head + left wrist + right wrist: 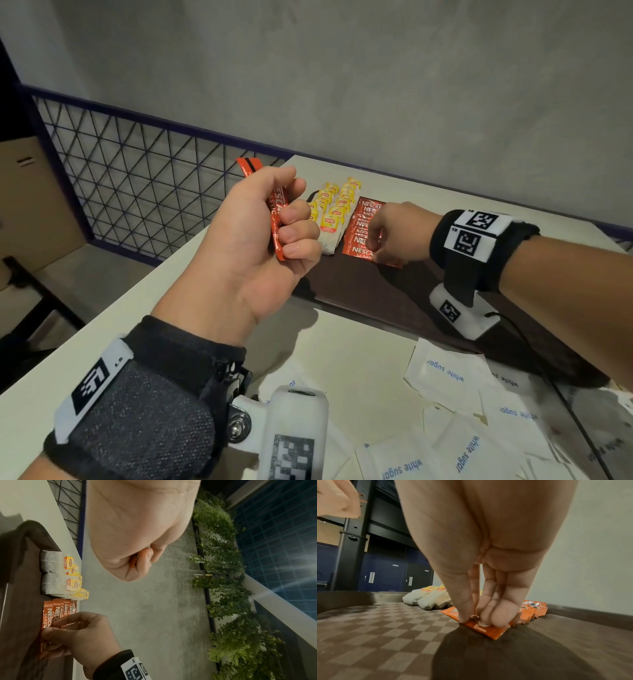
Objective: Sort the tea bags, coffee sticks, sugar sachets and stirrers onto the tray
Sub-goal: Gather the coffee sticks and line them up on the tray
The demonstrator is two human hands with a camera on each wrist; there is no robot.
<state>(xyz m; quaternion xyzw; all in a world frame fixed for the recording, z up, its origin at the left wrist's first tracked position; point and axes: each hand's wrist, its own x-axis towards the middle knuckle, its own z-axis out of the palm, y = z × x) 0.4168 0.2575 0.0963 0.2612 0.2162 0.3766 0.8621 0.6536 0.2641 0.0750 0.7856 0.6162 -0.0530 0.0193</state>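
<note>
My left hand is raised left of the dark brown tray and grips a few red coffee sticks in its fist. My right hand is down on the tray, where thumb and fingertips pinch the near end of the front coffee stick in an overlapping row of coffee sticks. Yellow-tagged tea bags lie in two rows left of that row. White sugar sachets are scattered on the table in front of the tray. No stirrers are in sight.
The pale table ends at its left edge beside a wire mesh railing. A grey wall stands right behind the tray. A black cable runs from my right wrist over the tray's near right corner.
</note>
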